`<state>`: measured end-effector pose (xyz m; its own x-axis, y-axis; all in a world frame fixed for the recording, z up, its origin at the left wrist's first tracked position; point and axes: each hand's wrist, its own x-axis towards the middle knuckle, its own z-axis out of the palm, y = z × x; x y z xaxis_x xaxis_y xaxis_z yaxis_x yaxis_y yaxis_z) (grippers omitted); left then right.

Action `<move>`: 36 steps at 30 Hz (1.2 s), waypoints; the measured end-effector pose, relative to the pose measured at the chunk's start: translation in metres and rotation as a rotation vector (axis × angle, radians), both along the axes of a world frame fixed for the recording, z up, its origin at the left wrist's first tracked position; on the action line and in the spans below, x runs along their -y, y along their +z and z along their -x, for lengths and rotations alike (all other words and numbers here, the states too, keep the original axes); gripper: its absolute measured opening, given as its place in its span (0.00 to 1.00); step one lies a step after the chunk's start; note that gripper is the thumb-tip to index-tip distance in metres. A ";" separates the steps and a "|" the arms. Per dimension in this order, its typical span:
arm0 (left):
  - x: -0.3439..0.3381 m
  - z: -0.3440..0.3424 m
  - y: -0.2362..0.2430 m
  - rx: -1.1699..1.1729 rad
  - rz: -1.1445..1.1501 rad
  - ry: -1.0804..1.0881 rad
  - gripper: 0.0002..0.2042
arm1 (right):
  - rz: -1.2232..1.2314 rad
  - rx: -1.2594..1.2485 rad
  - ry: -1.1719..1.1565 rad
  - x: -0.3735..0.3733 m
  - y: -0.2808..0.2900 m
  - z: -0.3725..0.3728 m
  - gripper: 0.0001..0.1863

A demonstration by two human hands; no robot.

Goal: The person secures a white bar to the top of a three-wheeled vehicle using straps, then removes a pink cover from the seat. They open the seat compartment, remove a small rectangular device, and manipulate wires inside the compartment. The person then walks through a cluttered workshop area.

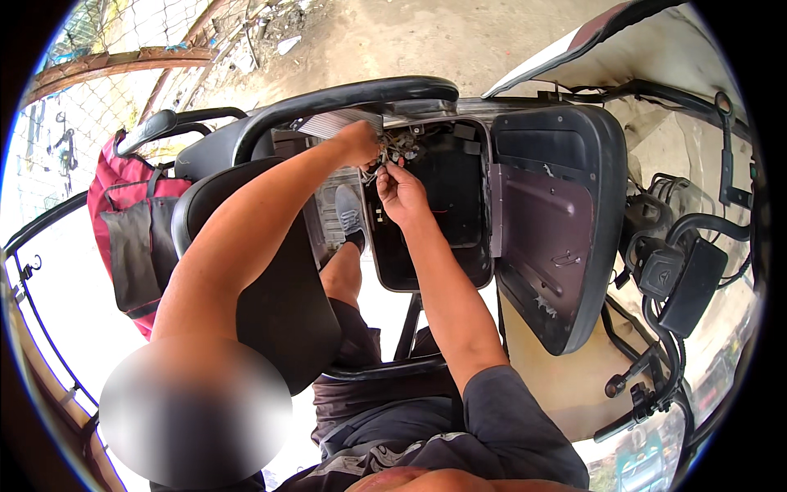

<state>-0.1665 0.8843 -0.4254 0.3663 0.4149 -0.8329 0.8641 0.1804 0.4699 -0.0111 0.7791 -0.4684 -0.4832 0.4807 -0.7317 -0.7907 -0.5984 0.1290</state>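
Both of my hands are together at the far left corner of an open black compartment (488, 271) under the vehicle's driver seat. A bundle of wires and connectors (402, 148) lies between and beyond them. My left hand (358, 145) is closed at the compartment's left rim, its fingertips by the wires. My right hand (400, 193) is nearer, with thumb and fingers pinched together on a wire of that bundle. Exactly what the left fingers hold is hidden. A hinged seat lid (549, 221) is swung open to the right of the compartment.
A black padded seat (270, 303) stands at left, with a red and black bag (135, 221) beyond it. A curved black rail (352, 92) crosses behind my hands. Handlebars (680, 295) are at right. My shoe (349, 211) rests on the floor left of the compartment.
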 end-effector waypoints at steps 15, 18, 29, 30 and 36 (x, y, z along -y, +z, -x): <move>0.000 -0.013 0.033 -0.059 0.121 0.421 0.05 | 0.036 -0.045 -0.073 0.000 0.004 0.005 0.04; 0.003 -0.005 0.020 -0.044 0.060 0.320 0.05 | 0.003 -0.054 -0.077 0.001 0.006 0.004 0.03; 0.009 0.014 -0.014 0.085 -0.109 0.072 0.04 | -0.066 -0.106 -0.015 -0.001 0.020 -0.007 0.03; 0.007 0.010 -0.010 0.062 -0.086 0.092 0.04 | -0.047 -0.155 -0.024 -0.002 0.014 -0.007 0.04; 0.011 0.019 -0.017 0.093 -0.076 0.127 0.04 | 0.054 -0.459 -0.094 0.001 0.003 -0.007 0.07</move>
